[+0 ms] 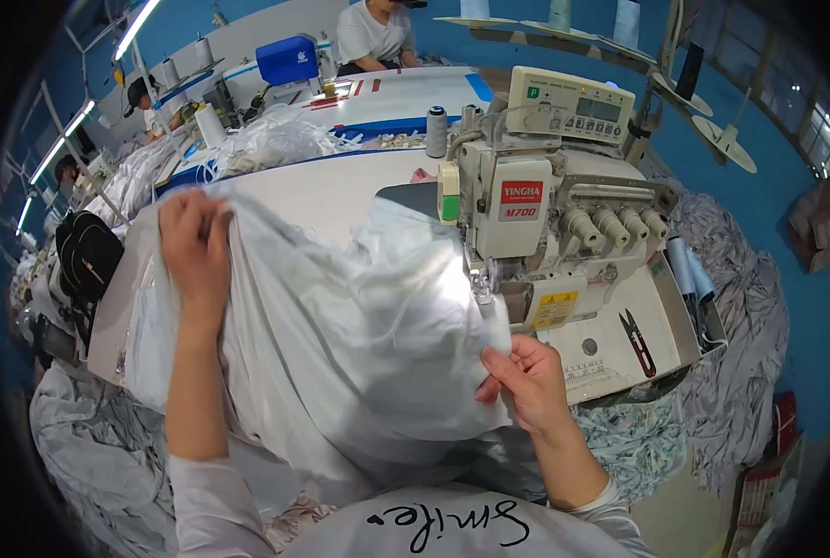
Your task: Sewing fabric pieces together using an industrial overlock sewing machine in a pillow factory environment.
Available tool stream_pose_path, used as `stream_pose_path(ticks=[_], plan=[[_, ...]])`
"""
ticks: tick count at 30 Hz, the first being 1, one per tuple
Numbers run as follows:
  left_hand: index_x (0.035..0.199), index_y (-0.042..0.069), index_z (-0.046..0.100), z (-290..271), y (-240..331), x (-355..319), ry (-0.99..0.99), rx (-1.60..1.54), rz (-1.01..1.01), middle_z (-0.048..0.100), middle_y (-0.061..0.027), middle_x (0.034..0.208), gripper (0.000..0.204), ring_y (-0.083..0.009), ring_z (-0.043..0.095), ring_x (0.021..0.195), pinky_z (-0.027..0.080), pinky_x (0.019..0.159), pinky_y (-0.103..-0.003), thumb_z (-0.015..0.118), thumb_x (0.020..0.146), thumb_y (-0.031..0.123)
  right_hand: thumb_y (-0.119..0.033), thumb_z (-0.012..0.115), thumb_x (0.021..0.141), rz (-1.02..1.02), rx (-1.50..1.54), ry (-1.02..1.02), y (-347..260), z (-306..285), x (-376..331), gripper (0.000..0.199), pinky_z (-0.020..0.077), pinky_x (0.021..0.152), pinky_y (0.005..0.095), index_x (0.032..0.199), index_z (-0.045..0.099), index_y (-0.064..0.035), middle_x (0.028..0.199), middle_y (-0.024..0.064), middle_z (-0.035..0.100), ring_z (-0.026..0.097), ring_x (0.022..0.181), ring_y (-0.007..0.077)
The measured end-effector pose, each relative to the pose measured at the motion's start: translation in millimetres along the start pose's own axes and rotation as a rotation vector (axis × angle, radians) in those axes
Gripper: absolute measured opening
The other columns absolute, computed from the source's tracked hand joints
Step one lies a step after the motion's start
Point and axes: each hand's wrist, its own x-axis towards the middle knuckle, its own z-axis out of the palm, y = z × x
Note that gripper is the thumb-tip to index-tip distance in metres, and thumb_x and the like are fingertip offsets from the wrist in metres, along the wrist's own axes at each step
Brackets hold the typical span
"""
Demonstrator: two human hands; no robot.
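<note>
A large piece of pale grey-white fabric point(341, 316) drapes over the front of the sewing table and down toward my lap. My left hand point(195, 242) is raised at the fabric's far left, pinching its upper edge between thumb and fingers. Close to the needle area, my right hand point(524, 377) grips the fabric's right edge, thumb on top. That edge runs up under the presser foot point(482, 286) of an overlock sewing machine point(515, 209), where a lamp lights the cloth brightly. The fabric hides the table under it.
Thread snips point(636, 344) with red handles lie on the machine's right bed. A grey thread cone point(436, 132) stands behind the machine. Fabric heaps point(726, 307) flank me on both sides. A black bag point(90, 256) sits at left. Other people point(375, 37) work farther back.
</note>
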Motion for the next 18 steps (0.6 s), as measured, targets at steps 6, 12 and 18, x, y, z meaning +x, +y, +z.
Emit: stream_pose_path(ticks=[6, 12, 18], plan=[[0.086, 0.003, 0.064, 26, -17, 88, 0.132, -0.056, 0.113, 0.058, -0.0084, 0.088, 0.011, -0.0248, 0.056, 0.086, 0.044, 0.074, -0.032, 0.069, 0.077, 0.007, -0.011, 0.062, 0.089, 0.021, 0.024, 0.011, -2, 2, 0, 0.014, 0.0477, 0.046, 0.0232, 0.094, 0.061, 0.0017, 0.068, 0.0053, 0.063, 0.061, 0.050, 0.0128], [0.086, 0.006, 0.066, 52, -30, 160, 0.202, -0.124, 0.173, 0.060, -0.0055, 0.081, 0.013, -0.0227, 0.057, 0.078, 0.045, 0.072, -0.033, 0.067, 0.082, 0.018, -0.010, 0.062, 0.088, 0.043, 0.039, 0.045, -4, 2, -1, 0.013, 0.0490, 0.045, 0.0222, 0.094, 0.061, 0.0019, 0.069, 0.0036, 0.061, 0.060, 0.049, 0.0112], [0.108, 0.006, 0.064, 80, -109, 113, -0.214, 0.211, 0.133, 0.054, -0.0206, 0.123, 0.038, -0.0339, 0.050, 0.115, 0.040, 0.096, -0.040, 0.069, 0.080, 0.031, -0.010, 0.064, 0.086, 0.069, 0.081, 0.019, -5, 10, -1, 0.013, 0.0496, 0.046, 0.0215, 0.091, 0.062, 0.0022, 0.070, 0.0046, 0.063, 0.060, 0.050, 0.0102]])
